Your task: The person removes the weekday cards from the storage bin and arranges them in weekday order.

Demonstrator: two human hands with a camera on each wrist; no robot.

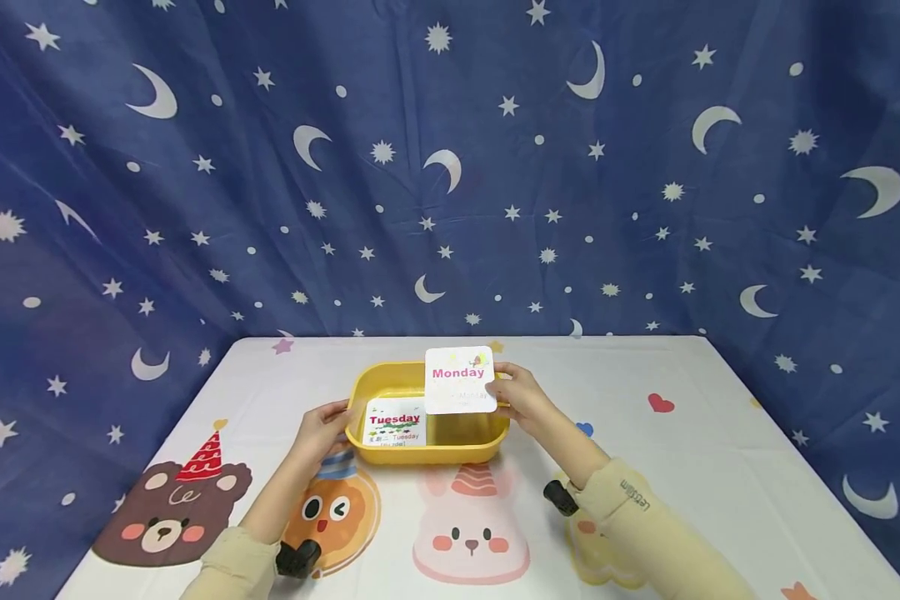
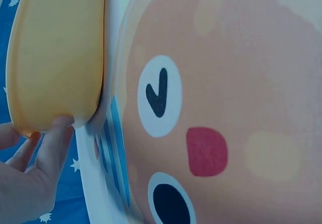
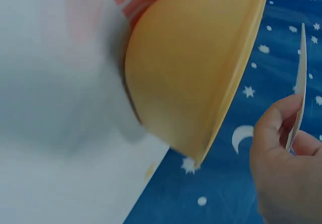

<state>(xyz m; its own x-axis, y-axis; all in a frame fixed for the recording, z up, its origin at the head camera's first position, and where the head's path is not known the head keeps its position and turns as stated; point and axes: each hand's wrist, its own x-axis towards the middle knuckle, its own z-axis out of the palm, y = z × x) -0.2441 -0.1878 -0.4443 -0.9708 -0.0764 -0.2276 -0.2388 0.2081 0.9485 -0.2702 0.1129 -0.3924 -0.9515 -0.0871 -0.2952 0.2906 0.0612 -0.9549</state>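
Observation:
A yellow plastic basin [image 1: 390, 455] sits on the table. Inside it, on the left, lies a white card reading "Tuesday" [image 1: 394, 422]. My left hand [image 1: 322, 430] grips the basin's left end; in the left wrist view the fingers of this hand [image 2: 37, 168] are bent at the end of the basin [image 2: 58, 58]. My right hand [image 1: 523, 395] pinches a white card reading "Monday" [image 1: 460, 392] by its right edge. That card is held up over the right half of the basin. Seen edge-on in the right wrist view, the card [image 3: 301, 83] is between thumb and fingers of the hand [image 3: 287, 173].
A white tablecloth [image 1: 630, 367] printed with cartoon animals and hearts covers the table. Behind and at both sides hangs a blue curtain [image 1: 495, 167] with moons and stars. Black wrist devices show at the left sleeve [image 1: 234, 562] and the right sleeve [image 1: 645, 525].

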